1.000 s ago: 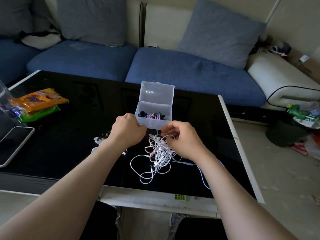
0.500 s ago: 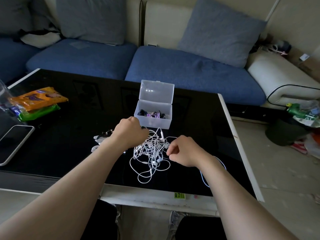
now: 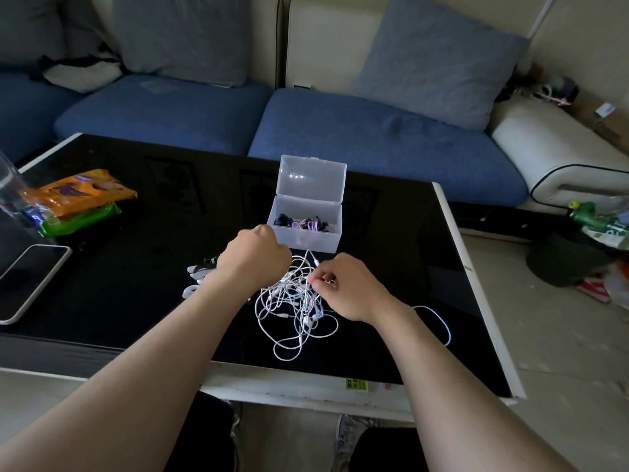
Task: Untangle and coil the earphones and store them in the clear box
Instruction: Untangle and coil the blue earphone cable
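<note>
A tangle of white earphones lies on the black table, just in front of the clear box. The box stands with its lid up and holds dark and purple coiled earphones. My left hand is curled over the tangle's left top and grips some of its cords. My right hand pinches a cord at the tangle's right top. A pale blue cable loops out from under my right forearm.
Snack packets and a white-edged tablet sit at the table's left. White and black clips lie left of my left wrist. A blue sofa runs behind the table. Floor clutter lies to the right.
Both hands have come down with the tangle, which now lies lower and flatter on the table. My right hand has moved left, closer to the left hand.
</note>
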`<state>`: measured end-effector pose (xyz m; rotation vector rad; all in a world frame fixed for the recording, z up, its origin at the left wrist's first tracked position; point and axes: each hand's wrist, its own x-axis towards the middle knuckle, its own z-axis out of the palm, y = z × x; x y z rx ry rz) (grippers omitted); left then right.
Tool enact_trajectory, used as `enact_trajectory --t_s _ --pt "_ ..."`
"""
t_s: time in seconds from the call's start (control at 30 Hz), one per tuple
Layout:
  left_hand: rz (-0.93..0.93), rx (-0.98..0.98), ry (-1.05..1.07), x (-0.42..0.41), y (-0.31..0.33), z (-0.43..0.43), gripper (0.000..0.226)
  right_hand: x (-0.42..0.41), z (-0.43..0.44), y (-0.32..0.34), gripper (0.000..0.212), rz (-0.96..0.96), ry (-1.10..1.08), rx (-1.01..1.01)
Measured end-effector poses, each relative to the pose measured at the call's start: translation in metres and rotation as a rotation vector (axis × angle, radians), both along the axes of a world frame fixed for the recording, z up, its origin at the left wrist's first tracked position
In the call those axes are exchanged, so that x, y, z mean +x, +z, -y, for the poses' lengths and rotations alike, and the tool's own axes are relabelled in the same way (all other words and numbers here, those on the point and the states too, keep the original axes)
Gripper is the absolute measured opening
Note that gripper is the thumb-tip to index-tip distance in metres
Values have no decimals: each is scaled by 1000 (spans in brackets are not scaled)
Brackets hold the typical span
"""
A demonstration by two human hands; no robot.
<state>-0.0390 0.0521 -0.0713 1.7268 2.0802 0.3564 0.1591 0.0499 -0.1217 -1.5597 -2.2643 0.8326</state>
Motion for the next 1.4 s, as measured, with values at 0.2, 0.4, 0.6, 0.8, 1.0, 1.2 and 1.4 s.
enact_trajectory --t_s 0.2,0.4,0.6,0.8,1.0,1.2,1.4 --pt "-228 -155 -111 -5 -2 5 24 -7 -2 -5 22 177 -6 20" --pt "-272 -47 -118 -4 -1 7 33 -5 -2 4 13 172 7 124" --pt "-227 -26 -185 -1 1 5 54 1 -3 33 15 -265 -213 234" --pt "-279 -79 -199 5 -1 6 39 4 1 42 13 -425 -281 95" --pt "-306 -102 -170 6 -4 5 22 7 7 43 16 -94 -139 245" --pt "-237 -239 -255 9 -12 6 41 0 8 48 21 48 -118 404" --pt "-306 -283 -276 12 -6 8 36 1 9 46 14 -241 -224 213"
